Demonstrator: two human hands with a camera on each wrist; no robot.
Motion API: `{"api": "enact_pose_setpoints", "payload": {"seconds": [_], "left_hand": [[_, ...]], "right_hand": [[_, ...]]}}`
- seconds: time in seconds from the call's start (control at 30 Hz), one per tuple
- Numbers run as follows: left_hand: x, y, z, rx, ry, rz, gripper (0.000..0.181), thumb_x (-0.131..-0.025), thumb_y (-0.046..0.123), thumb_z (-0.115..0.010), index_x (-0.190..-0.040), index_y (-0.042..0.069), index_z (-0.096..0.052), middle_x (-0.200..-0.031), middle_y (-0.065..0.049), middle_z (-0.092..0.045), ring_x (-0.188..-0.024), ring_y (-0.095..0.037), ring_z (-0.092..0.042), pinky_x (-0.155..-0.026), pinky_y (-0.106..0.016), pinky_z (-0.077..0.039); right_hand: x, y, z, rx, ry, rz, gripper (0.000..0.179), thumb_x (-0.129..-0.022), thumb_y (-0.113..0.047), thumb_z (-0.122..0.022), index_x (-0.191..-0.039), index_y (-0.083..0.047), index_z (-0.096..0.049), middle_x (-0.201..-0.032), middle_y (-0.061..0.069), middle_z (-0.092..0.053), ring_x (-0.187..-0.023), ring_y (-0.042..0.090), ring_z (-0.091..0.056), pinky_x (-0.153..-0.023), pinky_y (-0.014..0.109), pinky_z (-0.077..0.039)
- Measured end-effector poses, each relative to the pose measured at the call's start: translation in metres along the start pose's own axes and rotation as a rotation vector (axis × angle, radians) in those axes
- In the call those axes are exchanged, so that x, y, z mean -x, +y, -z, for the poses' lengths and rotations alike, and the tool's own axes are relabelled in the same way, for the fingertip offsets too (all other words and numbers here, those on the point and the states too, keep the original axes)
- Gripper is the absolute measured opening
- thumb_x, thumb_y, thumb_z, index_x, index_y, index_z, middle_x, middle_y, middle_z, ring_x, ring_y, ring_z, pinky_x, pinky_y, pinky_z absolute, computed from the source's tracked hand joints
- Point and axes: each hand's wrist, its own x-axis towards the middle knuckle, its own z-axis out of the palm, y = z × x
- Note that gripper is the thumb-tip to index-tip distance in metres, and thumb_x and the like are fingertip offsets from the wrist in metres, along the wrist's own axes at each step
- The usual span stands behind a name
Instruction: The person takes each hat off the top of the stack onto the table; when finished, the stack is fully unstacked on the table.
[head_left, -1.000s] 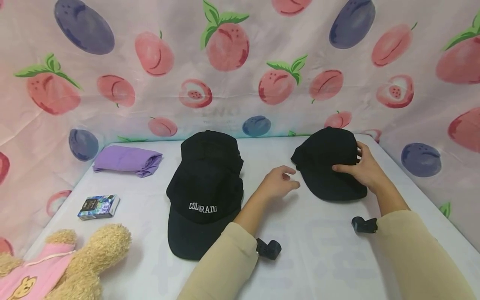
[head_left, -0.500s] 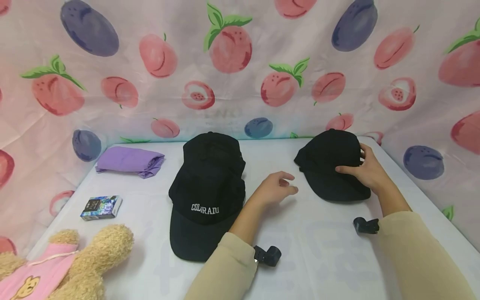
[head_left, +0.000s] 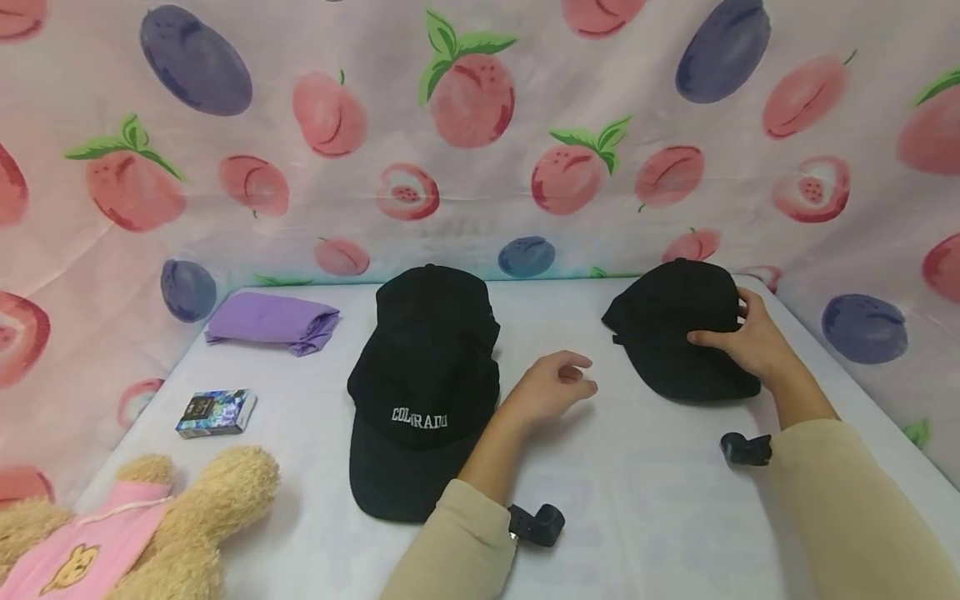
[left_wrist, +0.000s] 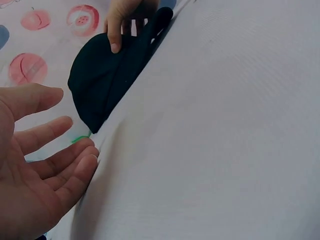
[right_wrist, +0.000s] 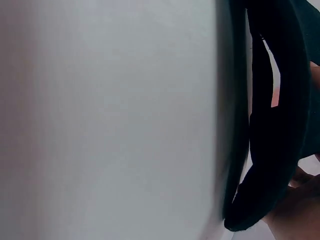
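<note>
Right of the stacked caps (head_left: 423, 375), the left hand (head_left: 551, 387) hangs, fingers loosely spread, short of the black cap (head_left: 667, 304) on the table (head_left: 600, 492), brim (head_left: 690, 375) nearside; the right hand (head_left: 756, 343), nearer, pinches its right side.

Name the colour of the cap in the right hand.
Black; the cap shows best in the head view.

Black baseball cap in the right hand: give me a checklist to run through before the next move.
1. Grip on the black baseball cap: ok, the right hand holds it.
2. The left hand empty: ok.
3. Both hands on it: not ok, the left is apart from it.
4. Clear of the COLORADO cap: ok, bare tabletop between.
5. Nothing inside it: cannot tell, interior mostly hidden.
</note>
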Motion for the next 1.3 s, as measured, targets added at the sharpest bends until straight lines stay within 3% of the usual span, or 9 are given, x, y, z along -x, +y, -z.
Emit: {"api": "enact_pose_setpoints", "payload": {"seconds": [0.27,0.53,0.67,0.97,1.3], "left_hand": [[0.001,-0.004,0.004,0.025,0.002,-0.021,0.040,-0.097,0.028,-0.069,-0.133,0.011,-0.067,-0.121,-0.006,-0.071,-0.112,-0.020,-0.065,-0.097,-0.037,-0.054],[0.008,-0.006,0.004,0.089,-0.024,-0.012,0.042,-0.096,0.026,-0.070,-0.133,0.008,-0.066,-0.113,-0.006,-0.073,-0.087,-0.019,-0.067,-0.072,-0.027,-0.053],[0.011,-0.005,0.007,0.109,-0.024,-0.003,0.042,-0.096,0.025,-0.069,-0.134,0.009,-0.066,-0.110,-0.004,-0.072,-0.080,-0.018,-0.063,-0.068,-0.027,-0.050],[0.013,-0.002,0.012,0.138,-0.034,0.017,0.041,-0.096,0.024,-0.070,-0.134,0.010,-0.065,-0.102,0.000,-0.070,-0.078,-0.020,-0.061,-0.066,-0.028,-0.046],[0.017,-0.002,0.019,0.191,-0.068,0.048,0.041,-0.097,0.024,-0.069,-0.136,0.011,-0.065,-0.107,-0.002,-0.072,-0.086,-0.023,-0.071,-0.075,-0.032,-0.055]], "right_hand": [[-0.005,0.002,0.004,-0.002,0.014,0.001,0.120,-0.090,-0.038,-0.079,-0.164,-0.003,0.009,-0.166,0.038,-0.003,-0.148,0.061,-0.017,-0.115,0.077,-0.020],[-0.004,0.014,0.006,0.003,0.028,-0.008,0.117,-0.091,-0.037,-0.078,-0.164,-0.002,0.007,-0.166,0.039,-0.002,-0.147,0.063,-0.018,-0.113,0.078,-0.022],[-0.007,0.014,0.009,0.004,0.040,-0.002,0.115,-0.091,-0.036,-0.078,-0.164,-0.003,0.005,-0.167,0.037,-0.002,-0.147,0.062,-0.019,-0.113,0.078,-0.022],[-0.013,0.017,0.014,0.013,0.059,-0.013,0.118,-0.091,-0.039,-0.078,-0.165,-0.004,0.007,-0.165,0.040,-0.005,-0.145,0.064,-0.020,-0.113,0.078,-0.022],[-0.017,0.023,0.018,-0.004,0.053,-0.023,0.117,-0.093,-0.039,-0.076,-0.164,-0.002,0.010,-0.163,0.043,-0.005,-0.146,0.064,-0.018,-0.114,0.077,-0.021]]}}
